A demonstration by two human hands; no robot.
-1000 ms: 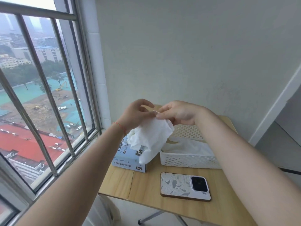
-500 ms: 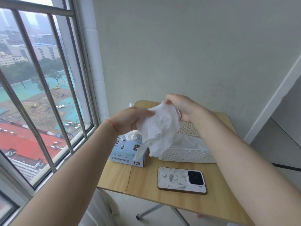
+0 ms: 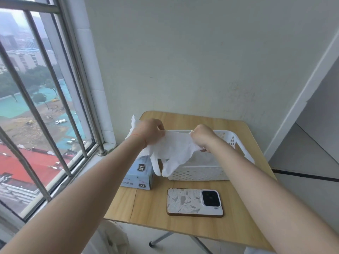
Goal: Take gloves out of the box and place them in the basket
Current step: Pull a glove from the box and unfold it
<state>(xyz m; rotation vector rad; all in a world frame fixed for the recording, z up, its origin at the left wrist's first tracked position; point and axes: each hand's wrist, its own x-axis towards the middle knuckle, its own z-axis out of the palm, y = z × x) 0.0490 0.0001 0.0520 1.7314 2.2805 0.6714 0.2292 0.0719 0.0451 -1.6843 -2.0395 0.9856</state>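
Transfer step: left hand (image 3: 149,132) and right hand (image 3: 202,137) pinch a white glove (image 3: 174,151) stretched above the basket (image 3: 198,173); lowering and release likely follow.

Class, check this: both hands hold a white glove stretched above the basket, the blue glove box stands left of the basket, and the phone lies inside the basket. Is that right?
One detail is wrong. The head view shows the phone lying on the wooden table, in front of the basket, not inside it. The left hand and right hand do hold the white glove above the basket, with the blue glove box to its left.
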